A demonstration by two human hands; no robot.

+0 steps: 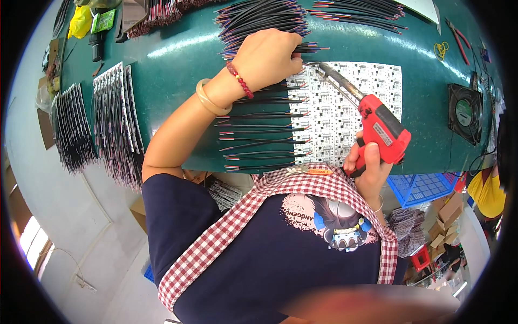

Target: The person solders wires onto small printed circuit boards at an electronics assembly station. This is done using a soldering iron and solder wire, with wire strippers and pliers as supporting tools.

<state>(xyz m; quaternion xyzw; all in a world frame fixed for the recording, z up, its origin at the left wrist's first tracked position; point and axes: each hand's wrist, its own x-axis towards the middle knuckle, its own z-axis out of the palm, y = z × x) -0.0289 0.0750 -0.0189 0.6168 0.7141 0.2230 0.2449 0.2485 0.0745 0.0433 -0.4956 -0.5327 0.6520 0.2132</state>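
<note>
My right hand (371, 168) is wrapped round the grip of a red soldering gun (384, 129). Its metal tip slants up and left to the top left corner of a white circuit board panel (372, 81). Beside that tip, my left hand (270, 56) is closed in a pinch on a black cable, mostly hidden under the fingers. Below it, several black cables (259, 129) lie in a row, their bared coloured ends on the panel's left edge. A thick heap of black cables (259, 21) lies just beyond my left hand.
More cables (361, 16) lie at the far edge. Finished-looking strips with cables (116, 119) hang over the green table's (178, 70) left side. To the right are a black fan (465, 113), red-handled pliers (459, 43) and a blue crate (421, 189) below table height.
</note>
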